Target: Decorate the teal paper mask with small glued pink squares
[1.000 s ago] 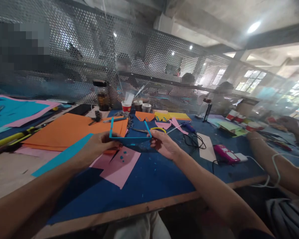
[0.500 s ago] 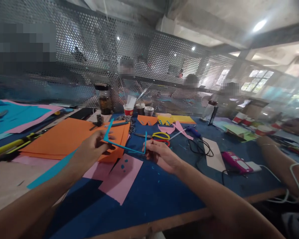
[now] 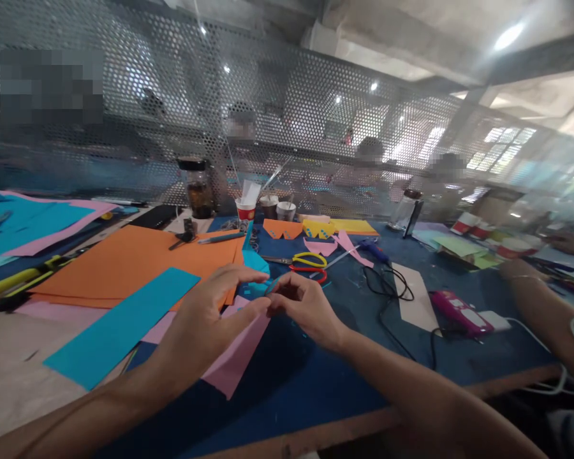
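My left hand and my right hand meet over the middle of the blue table. Both pinch a thin cut-out of blue paper, now folded together between the fingertips, with one end sticking up behind my left fingers. My left index finger and thumb close on it from the left, and my right fingers curl round it from the right. Under the hands lies a pink sheet. A wide blue paper strip lies flat to the left.
Orange sheets lie behind the blue paper strip. Scissors with yellow and red handles, a black cable and a pink device lie to the right. Cups and a jar stand by the perforated screen. Another person's forearm rests at right.
The blue cut-out was spread wide between my hands as an open frame; my hands have come together and lower, folding it up. The wide blue strip now lies uncovered.
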`<move>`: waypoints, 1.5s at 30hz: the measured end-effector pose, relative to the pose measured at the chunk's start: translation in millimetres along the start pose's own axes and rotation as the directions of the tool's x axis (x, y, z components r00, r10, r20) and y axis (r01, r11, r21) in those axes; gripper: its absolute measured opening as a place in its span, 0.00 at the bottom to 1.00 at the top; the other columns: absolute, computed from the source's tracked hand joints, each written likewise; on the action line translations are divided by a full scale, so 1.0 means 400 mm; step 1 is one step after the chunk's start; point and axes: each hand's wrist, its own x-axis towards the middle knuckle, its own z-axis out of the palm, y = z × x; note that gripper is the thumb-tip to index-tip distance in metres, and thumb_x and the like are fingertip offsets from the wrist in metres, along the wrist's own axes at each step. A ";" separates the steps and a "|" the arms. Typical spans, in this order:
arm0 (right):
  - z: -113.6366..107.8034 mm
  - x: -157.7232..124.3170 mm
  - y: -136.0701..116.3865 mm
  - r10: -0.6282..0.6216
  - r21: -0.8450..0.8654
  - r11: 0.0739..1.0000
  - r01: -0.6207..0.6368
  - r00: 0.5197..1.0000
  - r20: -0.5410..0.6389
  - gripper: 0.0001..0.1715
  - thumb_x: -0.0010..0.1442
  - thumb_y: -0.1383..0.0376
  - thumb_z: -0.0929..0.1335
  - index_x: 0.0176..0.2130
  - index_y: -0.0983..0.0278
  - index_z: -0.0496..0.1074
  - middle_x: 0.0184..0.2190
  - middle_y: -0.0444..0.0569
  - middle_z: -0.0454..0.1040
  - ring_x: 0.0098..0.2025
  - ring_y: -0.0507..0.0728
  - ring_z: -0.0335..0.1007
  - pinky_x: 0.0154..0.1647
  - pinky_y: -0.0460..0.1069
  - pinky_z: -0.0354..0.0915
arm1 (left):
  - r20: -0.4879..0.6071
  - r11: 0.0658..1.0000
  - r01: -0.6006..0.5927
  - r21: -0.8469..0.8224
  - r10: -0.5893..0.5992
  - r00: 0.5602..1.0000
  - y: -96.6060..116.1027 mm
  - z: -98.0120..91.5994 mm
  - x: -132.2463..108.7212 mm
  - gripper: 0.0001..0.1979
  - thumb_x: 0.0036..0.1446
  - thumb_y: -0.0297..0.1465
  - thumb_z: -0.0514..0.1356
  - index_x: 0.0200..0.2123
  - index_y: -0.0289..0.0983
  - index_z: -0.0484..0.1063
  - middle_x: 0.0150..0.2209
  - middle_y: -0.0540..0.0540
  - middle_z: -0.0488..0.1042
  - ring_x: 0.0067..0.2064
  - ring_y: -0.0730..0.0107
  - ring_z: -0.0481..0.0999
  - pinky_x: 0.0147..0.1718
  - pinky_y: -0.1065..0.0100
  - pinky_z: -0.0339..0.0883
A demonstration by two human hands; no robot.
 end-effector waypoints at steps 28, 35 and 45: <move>0.012 -0.047 -0.060 -0.191 -0.320 0.931 0.174 0.981 -0.024 0.07 0.65 0.61 0.70 0.36 0.62 0.72 0.31 0.43 0.74 0.33 0.52 0.70 0.36 0.47 0.65 | -0.002 0.990 -0.141 0.005 0.141 0.990 -0.011 0.023 -0.010 0.03 0.62 0.32 0.62 0.36 0.42 0.77 0.35 0.48 0.78 0.39 0.62 0.77 0.41 0.60 0.69; 0.011 -0.038 -0.052 -0.073 -0.098 0.993 0.070 0.997 -0.026 0.07 0.60 0.62 0.72 0.33 0.63 0.72 0.29 0.43 0.73 0.34 0.53 0.69 0.38 0.47 0.64 | -0.040 0.926 -0.345 0.157 0.355 0.934 -0.021 0.019 -0.012 0.03 0.61 0.28 0.63 0.38 0.43 0.76 0.36 0.49 0.78 0.41 0.61 0.76 0.44 0.59 0.68; 0.011 -0.035 -0.035 0.234 0.354 0.889 -0.289 0.953 0.192 0.10 0.56 0.62 0.74 0.31 0.64 0.70 0.26 0.44 0.72 0.30 0.52 0.67 0.35 0.47 0.64 | -0.070 0.850 -0.460 0.255 0.491 0.868 -0.021 0.019 -0.009 0.06 0.60 0.26 0.64 0.37 0.43 0.76 0.33 0.50 0.79 0.37 0.63 0.77 0.49 0.54 0.66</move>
